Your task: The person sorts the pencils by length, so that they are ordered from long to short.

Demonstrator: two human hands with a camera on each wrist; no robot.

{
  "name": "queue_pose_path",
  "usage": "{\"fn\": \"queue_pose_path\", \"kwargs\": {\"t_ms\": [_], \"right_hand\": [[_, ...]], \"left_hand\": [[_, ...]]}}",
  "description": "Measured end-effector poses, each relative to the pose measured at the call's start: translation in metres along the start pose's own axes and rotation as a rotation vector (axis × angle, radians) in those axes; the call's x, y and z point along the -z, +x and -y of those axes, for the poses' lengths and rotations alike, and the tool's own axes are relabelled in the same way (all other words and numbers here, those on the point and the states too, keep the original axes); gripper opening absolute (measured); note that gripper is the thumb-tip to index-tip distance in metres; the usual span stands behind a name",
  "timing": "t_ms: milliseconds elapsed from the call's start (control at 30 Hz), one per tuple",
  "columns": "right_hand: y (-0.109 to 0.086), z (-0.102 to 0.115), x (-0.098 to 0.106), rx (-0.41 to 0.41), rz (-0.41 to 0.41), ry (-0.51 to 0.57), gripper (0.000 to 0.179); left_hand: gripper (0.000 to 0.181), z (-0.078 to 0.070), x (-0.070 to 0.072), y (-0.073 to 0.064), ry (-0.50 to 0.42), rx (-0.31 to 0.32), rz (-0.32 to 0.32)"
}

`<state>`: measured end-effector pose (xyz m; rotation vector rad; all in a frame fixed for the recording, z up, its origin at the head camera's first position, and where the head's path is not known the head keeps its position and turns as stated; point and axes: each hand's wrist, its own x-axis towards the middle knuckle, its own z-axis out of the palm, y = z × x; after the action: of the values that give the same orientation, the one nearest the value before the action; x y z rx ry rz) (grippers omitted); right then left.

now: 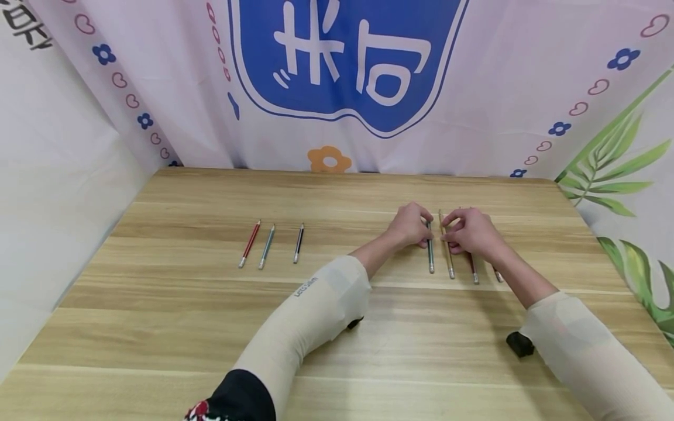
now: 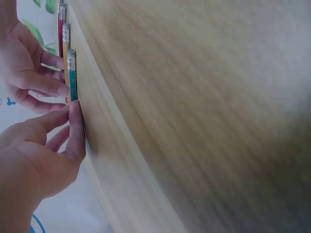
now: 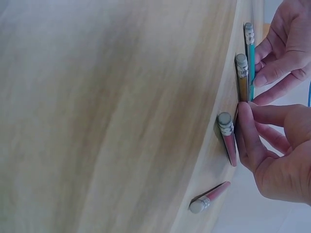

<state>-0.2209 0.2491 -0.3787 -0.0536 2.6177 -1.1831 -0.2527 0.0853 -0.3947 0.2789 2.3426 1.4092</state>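
Note:
My left hand [image 1: 412, 226] pinches a green pencil [image 1: 430, 260] between thumb and fingers, and its eraser end points toward me. Just to the right, my right hand [image 1: 473, 234] holds a yellow pencil [image 1: 450, 266] the same way. In the right wrist view, these two pencils lie nearly side by side, the yellow pencil [image 3: 242, 85] nearer the camera than the green pencil [image 3: 251, 58]. A dark red pencil [image 1: 474, 272] lies partly hidden beneath my right hand. Farther right is another reddish pencil [image 1: 497, 275], mostly covered by that hand and wrist.
On the left of the wooden table [image 1: 210, 327] lie a red pencil [image 1: 250, 242], a light blue pencil [image 1: 267, 245] and a black pencil [image 1: 299, 242], spaced apart with erasers toward me. A printed cloth [image 1: 274, 140] hangs behind the table's far edge.

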Motion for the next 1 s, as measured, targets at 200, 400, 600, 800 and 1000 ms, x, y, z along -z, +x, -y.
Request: {"fn": "queue_pose_path", "kwargs": {"t_ms": [200, 400, 600, 800, 1000], "right_hand": [[0.000, 0.000, 0.000, -0.001, 0.006, -0.008, 0.025], [0.001, 0.000, 0.000, -0.006, 0.014, -0.006, 0.025], [0.001, 0.001, -0.001, 0.007, 0.011, -0.003, 0.027], [-0.001, 0.001, -0.001, 0.020, 0.012, 0.004, 0.028], [-0.002, 0.000, 0.000, 0.024, 0.001, -0.003, 0.027]], "left_hand": [[0.042, 0.001, 0.000, -0.001, -0.003, -0.004, -0.012], [0.042, 0.001, 0.001, -0.004, -0.019, -0.005, -0.012], [0.044, 0.000, 0.002, -0.005, -0.036, -0.002, -0.003], [0.044, 0.000, 0.003, -0.007, -0.057, -0.003, 0.004], [0.044, -0.001, 0.005, -0.010, -0.079, -0.018, 0.024]]}}
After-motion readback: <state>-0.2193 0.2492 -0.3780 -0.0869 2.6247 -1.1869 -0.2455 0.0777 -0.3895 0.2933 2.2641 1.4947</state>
